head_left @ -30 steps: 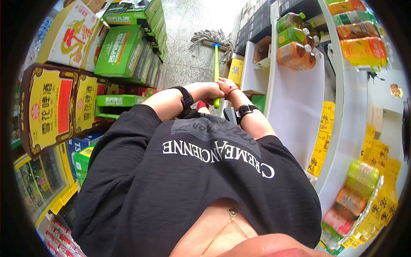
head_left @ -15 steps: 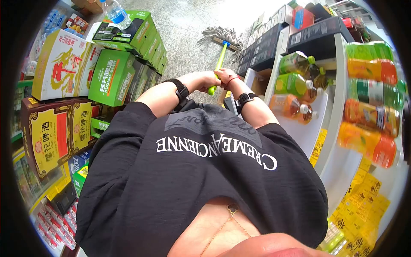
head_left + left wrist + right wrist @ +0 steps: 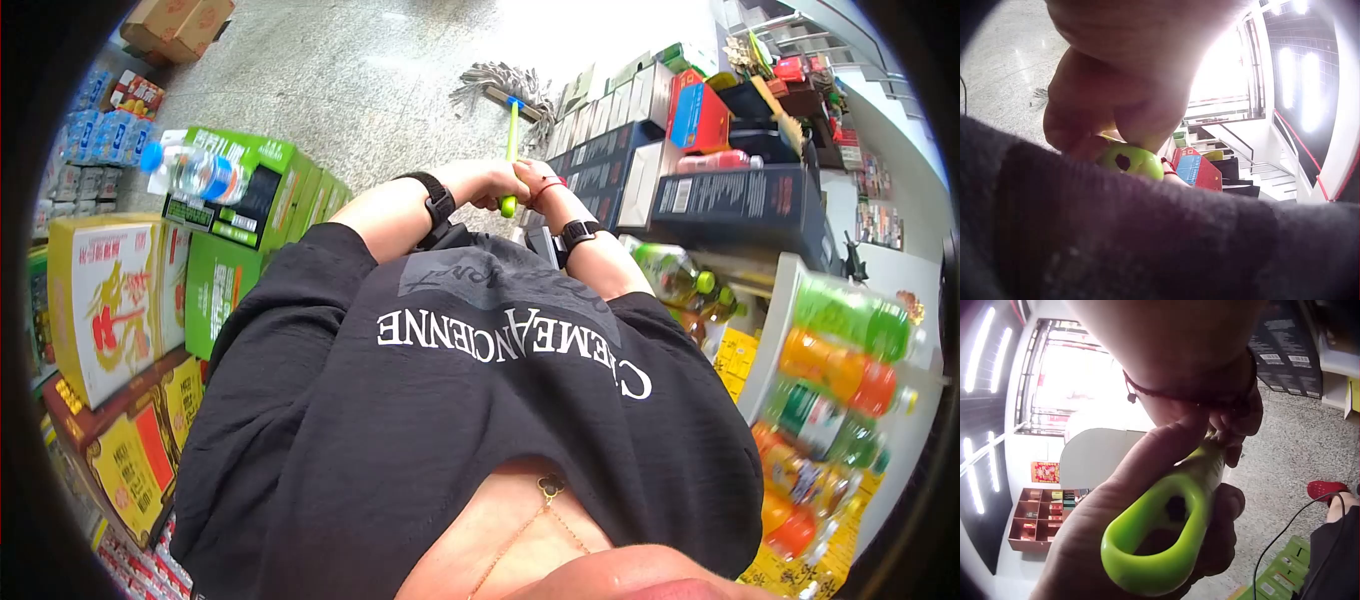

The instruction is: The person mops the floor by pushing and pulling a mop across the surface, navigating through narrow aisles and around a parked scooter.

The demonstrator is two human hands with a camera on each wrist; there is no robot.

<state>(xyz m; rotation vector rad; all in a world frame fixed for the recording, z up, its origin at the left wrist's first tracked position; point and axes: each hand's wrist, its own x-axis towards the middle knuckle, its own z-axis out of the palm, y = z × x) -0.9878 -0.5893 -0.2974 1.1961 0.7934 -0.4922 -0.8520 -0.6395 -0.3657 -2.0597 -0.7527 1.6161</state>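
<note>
A mop with a grey string head [image 3: 502,84] lies on the floor ahead, its green pole [image 3: 513,130] rising towards the person. The left hand [image 3: 488,182] grips the pole by its end, and the right hand [image 3: 541,182], wearing a red string bracelet, holds it close beside. In the left wrist view, curled left fingers [image 3: 1088,100] cover part of the green handle end [image 3: 1141,164]. The right wrist view has the looped handle end [image 3: 1154,575] near the camera, the left hand [image 3: 1100,500] around it and the right hand [image 3: 1179,403] further along the pole.
Stacked green cartons [image 3: 225,270] and a white-and-yellow box [image 3: 105,300] stand on the left, with a water bottle [image 3: 205,172] on top. Dark boxes [image 3: 740,205] and shelved drink bottles [image 3: 835,370] line the right. Cardboard boxes [image 3: 180,28] sit at the far left.
The head view has shifted along the aisle: cartons and bottles sit lower in it, and more floor and boxes show ahead. Both hands keep their grip on the pole.
</note>
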